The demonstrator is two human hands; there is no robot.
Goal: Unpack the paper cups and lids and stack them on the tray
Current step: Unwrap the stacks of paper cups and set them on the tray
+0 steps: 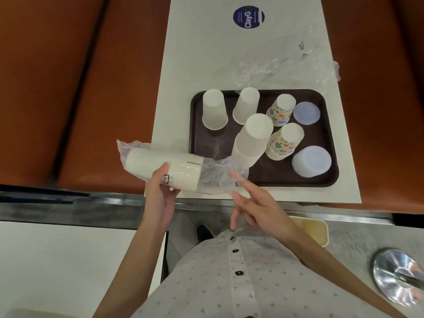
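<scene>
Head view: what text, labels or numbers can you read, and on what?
"ClayG", on the blue sticker on the table; its small print is blurred.
"04", in the recycling mark on the cup sleeve.
Black marks on the empty bag: unreadable.

You had a narrow white table (183, 65) stretching away from you, flanked by orange-brown bench seats (103, 88). Down at your end, toward the right, sat a dark brown tray (195, 125), carrying upturned white cups (214, 110), patterned cups (284, 109) and lid stacks (306, 112). Just beyond the tray lay a crumpled clear plastic wrapper (286, 65), its right side reaching the table's edge. Farther off, a round blue sticker (248, 17) was stuck flat to the top.
</scene>
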